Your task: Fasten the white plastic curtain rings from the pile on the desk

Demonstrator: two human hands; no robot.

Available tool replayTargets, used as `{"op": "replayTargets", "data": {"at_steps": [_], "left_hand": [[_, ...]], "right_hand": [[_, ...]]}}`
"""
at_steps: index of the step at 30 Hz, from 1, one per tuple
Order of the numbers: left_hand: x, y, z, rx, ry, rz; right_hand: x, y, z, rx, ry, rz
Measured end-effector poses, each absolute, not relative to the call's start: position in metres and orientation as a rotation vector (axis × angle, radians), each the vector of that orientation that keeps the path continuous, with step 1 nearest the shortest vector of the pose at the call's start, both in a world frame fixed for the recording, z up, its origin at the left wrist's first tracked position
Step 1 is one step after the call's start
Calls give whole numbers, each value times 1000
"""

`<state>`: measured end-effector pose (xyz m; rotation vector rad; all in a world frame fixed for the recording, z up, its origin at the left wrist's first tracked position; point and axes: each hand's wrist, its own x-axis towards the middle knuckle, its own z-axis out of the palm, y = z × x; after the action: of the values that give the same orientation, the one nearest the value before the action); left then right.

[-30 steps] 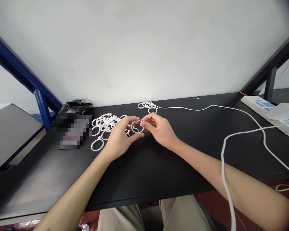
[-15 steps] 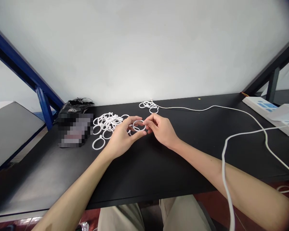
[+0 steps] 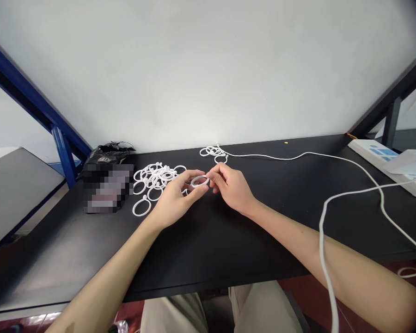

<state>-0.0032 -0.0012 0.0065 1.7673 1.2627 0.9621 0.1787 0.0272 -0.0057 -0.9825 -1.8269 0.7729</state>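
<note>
Ring (image 3: 195, 185) is sitting between left hand (image 3: 175, 195) and right hand (image 3: 233, 186), above the surface (image 3: 211, 245) | left fingers (image 3: 194, 173) are gripping its left side | right fingers (image 3: 215, 177) are pinching its right edge, opposite

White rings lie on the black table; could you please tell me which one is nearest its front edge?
The ring at the front left of the larger pile, its knob on the far side; the others lie farther back.

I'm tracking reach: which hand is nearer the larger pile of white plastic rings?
Left. The left hand is just right of the pile; the right hand is farther right.
</note>
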Motion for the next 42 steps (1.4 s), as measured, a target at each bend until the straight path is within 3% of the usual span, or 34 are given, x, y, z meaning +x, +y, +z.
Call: {"op": "replayTargets", "data": {"at_steps": [13, 19, 26, 42], "left_hand": [[-3, -1, 6, 1955, 1399, 928], [-16, 10, 1, 2255, 1814, 1034], [-37, 23, -11, 2323, 2059, 998], [-7, 6, 3, 2072, 1731, 1087]], "right_hand": [[181, 30, -6, -1082, -1966, 588], [200, 64, -18, -1370, -2160, 170], [210, 75, -24, -1519, -2285, 80], [174, 20, 1, -798, -2294, 143]]}}
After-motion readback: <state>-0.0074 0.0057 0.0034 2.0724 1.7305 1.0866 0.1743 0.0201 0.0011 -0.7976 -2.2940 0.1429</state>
